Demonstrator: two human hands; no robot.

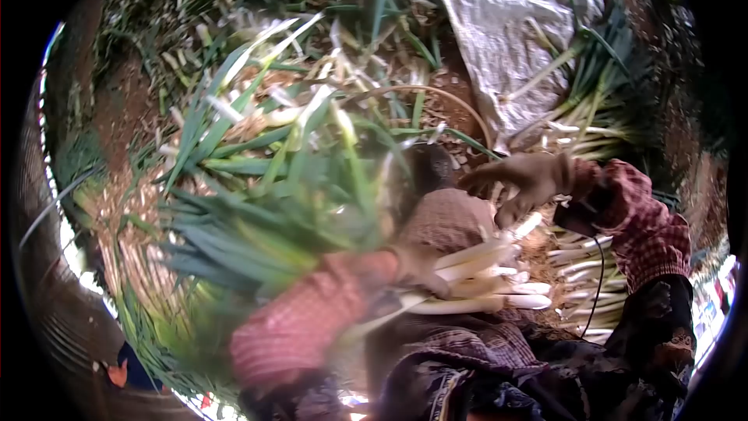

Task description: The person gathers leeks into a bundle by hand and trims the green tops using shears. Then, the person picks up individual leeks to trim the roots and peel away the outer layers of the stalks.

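My left hand, smeared by motion, is wrapped round a bundle of spring onions. Their white root ends point right, and their long green leaves fan out to the left beneath my sleeve. Above the white ends, my right hand is held with its fingers apart and curved, with nothing visible in it. Between both hands bulges a rounded brown, rough-textured form that I cannot identify. A thin curved strip arches over the ground just beyond my right hand.
Many loose spring onions and leaf scraps litter the soil ahead. A silvery plastic sheet lies at the upper right, with a leafy onion bunch at its edge. More white stalks lie in a row on my right. Another onion pile stretches along the left.
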